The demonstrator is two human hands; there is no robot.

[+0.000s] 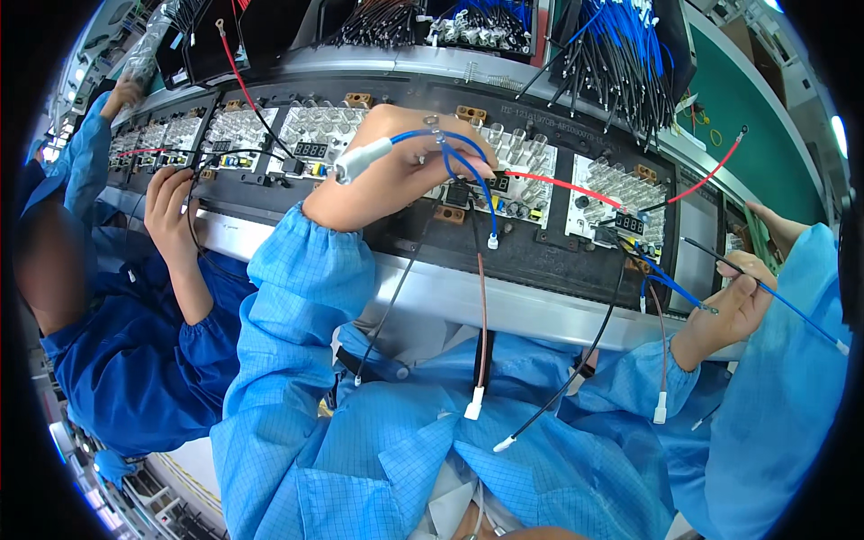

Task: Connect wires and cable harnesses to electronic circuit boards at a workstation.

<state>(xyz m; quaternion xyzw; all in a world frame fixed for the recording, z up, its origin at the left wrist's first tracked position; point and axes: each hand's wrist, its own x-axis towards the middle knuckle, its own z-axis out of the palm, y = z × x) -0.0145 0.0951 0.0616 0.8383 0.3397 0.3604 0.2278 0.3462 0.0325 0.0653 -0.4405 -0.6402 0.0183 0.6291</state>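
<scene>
My left hand (382, 166) reaches over a circuit board (531, 175) in the black fixture, fingertips pinched at the board. Blue wires (468, 144) loop over it, with a ring terminal and white connectors; one appears to end in its fingers. A red wire (562, 184) starts beside those fingertips and runs right. My right hand (742, 301) is closed near the front edge, holding a blue wire (792, 310) with a black end and a white connector. Beside its thumb lies a ring terminal on blue leads (675, 283) from the right board (589, 184). Black and brown wires hang toward my lap.
Along the long black fixture (558, 247), several boards sit in a row. Bundled blue and black wires (621, 63) fill bins behind it. At left, a co-worker's hand (166, 211) is by the fixture; at right, another person's hand (783, 229). A metal rail (414, 279) edges the front.
</scene>
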